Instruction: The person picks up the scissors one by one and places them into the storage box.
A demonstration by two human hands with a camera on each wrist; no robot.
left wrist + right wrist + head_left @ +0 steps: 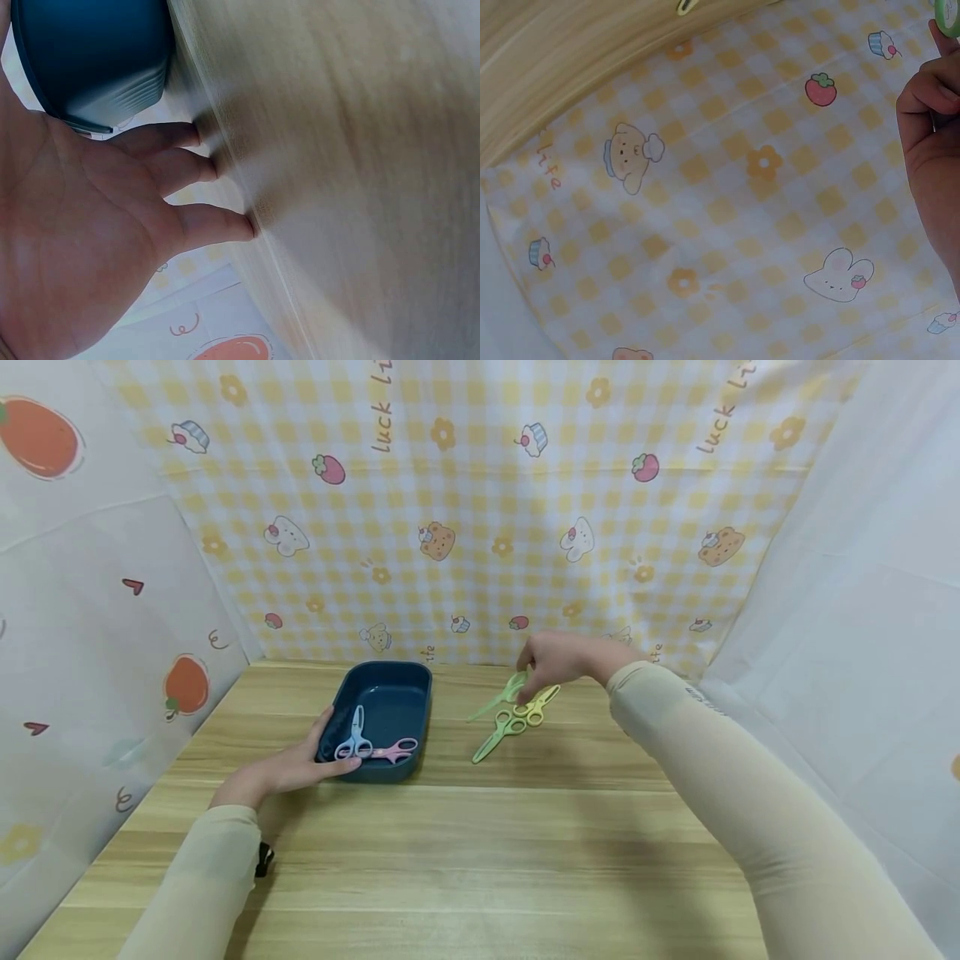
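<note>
Head view: my spread left hand [294,767] touches the box [390,773], my right hand [556,658] pinches green scissors [514,687]; mid-grab maybe, lifting needed next

The checked cloth [487,493] reads "luck li" and, lower, "life".

This looks like a small cloth-lined booth around a wood-grain tabletop [450,877], which spans the lower part of the head view. A yellow-checked cloth [487,502] printed with cupcakes, strawberries and animal heads hangs across the top, with a white printed sheet [82,543] at left and a pale sheet [855,602] at right; whether a home or studio lies beyond cannot be told.
</note>
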